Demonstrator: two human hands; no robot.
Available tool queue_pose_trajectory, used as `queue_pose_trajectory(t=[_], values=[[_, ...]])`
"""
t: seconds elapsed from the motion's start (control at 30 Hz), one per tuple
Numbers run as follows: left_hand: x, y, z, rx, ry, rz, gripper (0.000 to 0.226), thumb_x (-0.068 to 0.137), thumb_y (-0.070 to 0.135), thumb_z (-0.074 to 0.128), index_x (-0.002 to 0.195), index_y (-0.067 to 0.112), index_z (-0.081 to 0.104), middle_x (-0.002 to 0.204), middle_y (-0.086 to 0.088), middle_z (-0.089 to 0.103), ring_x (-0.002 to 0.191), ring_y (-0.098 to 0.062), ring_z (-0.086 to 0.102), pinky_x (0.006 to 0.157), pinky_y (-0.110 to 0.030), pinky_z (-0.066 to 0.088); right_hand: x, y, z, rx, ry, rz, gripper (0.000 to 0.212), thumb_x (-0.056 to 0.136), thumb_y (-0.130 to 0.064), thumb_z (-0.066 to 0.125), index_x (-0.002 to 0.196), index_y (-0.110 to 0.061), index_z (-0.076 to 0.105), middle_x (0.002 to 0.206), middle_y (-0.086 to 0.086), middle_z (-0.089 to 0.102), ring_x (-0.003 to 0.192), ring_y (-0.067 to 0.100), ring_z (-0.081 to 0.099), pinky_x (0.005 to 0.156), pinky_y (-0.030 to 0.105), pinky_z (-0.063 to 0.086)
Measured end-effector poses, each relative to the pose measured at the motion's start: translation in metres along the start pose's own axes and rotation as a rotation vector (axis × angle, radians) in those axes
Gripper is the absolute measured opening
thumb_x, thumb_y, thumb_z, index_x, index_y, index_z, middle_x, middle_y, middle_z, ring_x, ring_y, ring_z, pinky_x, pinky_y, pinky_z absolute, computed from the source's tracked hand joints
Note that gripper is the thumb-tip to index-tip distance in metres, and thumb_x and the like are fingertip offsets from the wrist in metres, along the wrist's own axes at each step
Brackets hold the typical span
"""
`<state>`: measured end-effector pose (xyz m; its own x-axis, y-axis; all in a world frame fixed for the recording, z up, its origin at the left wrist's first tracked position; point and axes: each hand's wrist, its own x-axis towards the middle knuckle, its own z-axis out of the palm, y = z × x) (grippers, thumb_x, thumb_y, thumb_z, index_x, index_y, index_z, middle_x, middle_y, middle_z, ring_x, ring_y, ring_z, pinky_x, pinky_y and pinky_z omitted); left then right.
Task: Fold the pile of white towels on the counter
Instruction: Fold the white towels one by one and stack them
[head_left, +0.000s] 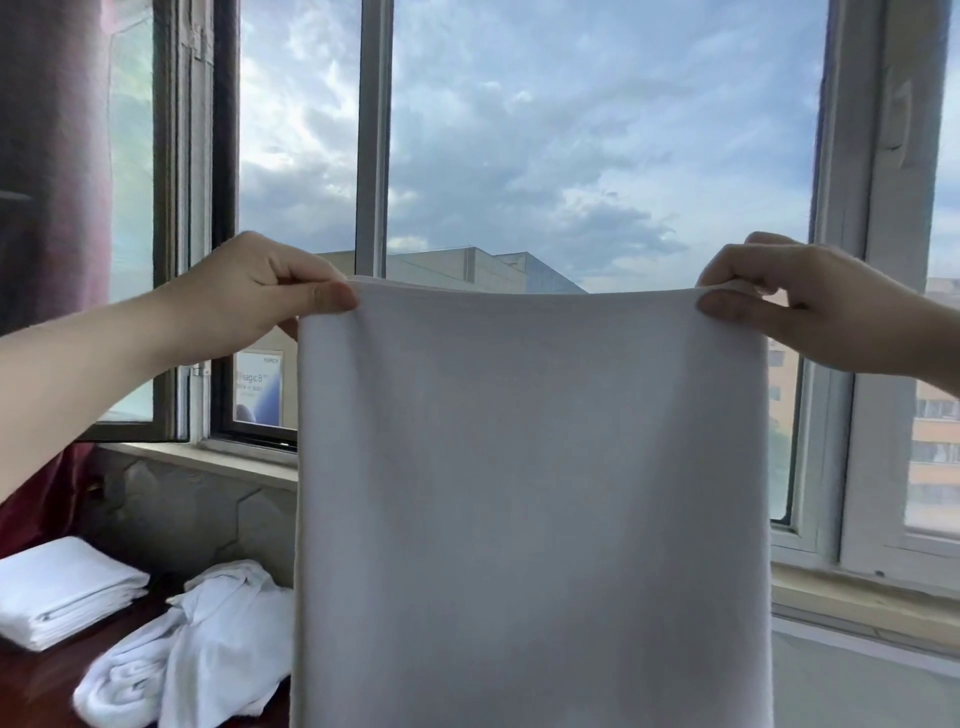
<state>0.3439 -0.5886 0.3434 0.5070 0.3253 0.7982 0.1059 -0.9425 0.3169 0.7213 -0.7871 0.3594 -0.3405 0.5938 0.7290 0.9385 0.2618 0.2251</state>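
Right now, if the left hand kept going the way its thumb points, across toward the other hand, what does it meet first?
Judging loosely, the left hand would bunch the held towel whose corner it pinches, then meet the right hand at the other corner. Nothing else shows between them, though depth is unclear.

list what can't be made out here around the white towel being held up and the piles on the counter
Head view:
- Held white towel: bottom edge cut off by the frame.
- Crumpled white towel pile: right part hidden behind the held towel; count unclear.
- Dark red counter: mostly hidden.
- Left hand, right hand: fingers behind the cloth hidden.
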Motion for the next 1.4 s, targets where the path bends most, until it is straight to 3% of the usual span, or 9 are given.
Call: queue_pose_trajectory(t=[0.3,0.43,0.5,0.6,0.77,0.93,1.17,1.3,1.4], values=[[0.004,0.002,-0.001,-0.033,0.086,0.082,0.026,0.08,0.029,0.07,0.1,0.045,0.074,0.082,0.019,0.073,0.079,0.005,0.067,0.074,-0.008,0.052,-0.001,0.001,-0.003,-0.031,0.029,0.022,0.006,0.095,-0.029,0.054,0.097,-0.028,0.058,0.078,-0.003,0.053,0.08,0.004,0.05,0.068,0.009,0.035],[0.011,0.002,-0.006,0.247,-0.049,0.046,0.021,0.079,0.048,0.066,0.099,0.05,0.071,0.079,0.014,0.072,0.078,0.001,0.065,0.07,-0.001,0.041,0.004,0.005,-0.005,-0.119,-0.105,0.101,0.039,0.09,-0.045,0.048,0.125,-0.033,0.06,0.079,-0.01,0.054,0.08,-0.003,0.049,0.071,0.015,0.033],[0.015,0.003,-0.004,0.427,-0.105,0.046,0.026,0.079,0.057,0.058,0.092,0.039,0.072,0.08,-0.005,0.07,0.077,-0.018,0.061,0.067,-0.015,0.041,0.009,0.008,-0.004,-0.27,-0.171,0.082,0.032,0.093,-0.041,0.051,0.119,-0.029,0.067,0.081,-0.013,0.06,0.089,0.002,0.047,0.087,0.028,0.033],[0.021,0.006,0.003,0.559,-0.128,0.1,0.043,0.084,0.058,0.048,0.093,0.022,0.07,0.068,-0.008,0.062,0.069,-0.012,0.055,0.059,-0.01,0.035,0.017,0.009,-0.001,-0.367,-0.162,0.175,0.016,0.093,-0.038,0.06,0.099,-0.031,0.073,0.078,-0.02,0.062,0.107,0.015,0.045,0.1,0.038,0.025],[0.021,-0.001,0.018,0.648,-0.147,0.01,0.049,0.092,0.053,0.035,0.093,0.012,0.06,0.078,-0.011,0.06,0.076,-0.027,0.055,0.072,-0.036,0.043,0.021,0.005,0.002,0.044,-0.168,0.482,0.007,0.08,-0.042,0.075,0.079,-0.046,0.069,0.091,-0.019,0.07,0.101,0.014,0.063,0.106,0.043,0.04],[0.014,-0.007,0.039,0.649,-0.147,-0.025,0.039,0.101,0.033,0.039,0.088,0.001,0.055,0.077,-0.013,0.056,0.075,-0.03,0.053,0.072,-0.039,0.042,0.005,0.0,0.032,-0.022,-0.214,0.552,0.008,0.085,-0.043,0.072,0.082,-0.048,0.067,0.085,-0.022,0.066,0.093,0.007,0.057,0.104,0.038,0.029],[0.006,-0.018,0.064,0.281,0.001,-0.199,0.031,0.104,0.023,0.044,0.088,0.004,0.063,0.074,-0.003,0.057,0.068,-0.017,0.048,0.064,-0.027,0.036,-0.006,-0.001,0.073,0.037,-0.385,0.582,0.002,0.088,-0.045,0.067,0.089,-0.047,0.068,0.096,-0.021,0.063,0.113,0.009,0.054,0.11,0.043,0.024],[0.001,-0.02,0.074,0.227,0.034,-0.19,0.036,0.105,0.024,0.041,0.09,-0.005,0.057,0.088,-0.026,0.057,0.078,-0.021,0.047,0.068,-0.032,0.031,-0.012,-0.005,0.096,0.031,-0.49,0.528,0.017,0.093,-0.044,0.06,0.106,-0.035,0.067,0.121,-0.005,0.045,0.122,0.017,0.033,0.109,0.046,0.024],[-0.003,-0.022,0.07,0.244,0.087,-0.178,0.035,0.105,0.024,0.04,0.089,-0.003,0.057,0.088,-0.029,0.057,0.074,-0.021,0.045,0.064,-0.028,0.032,-0.017,-0.006,0.099,0.114,-0.502,0.537,0.019,0.102,-0.035,0.047,0.106,-0.021,0.06,0.109,0.0,0.051,0.11,0.022,0.046,0.09,0.034,0.036]])
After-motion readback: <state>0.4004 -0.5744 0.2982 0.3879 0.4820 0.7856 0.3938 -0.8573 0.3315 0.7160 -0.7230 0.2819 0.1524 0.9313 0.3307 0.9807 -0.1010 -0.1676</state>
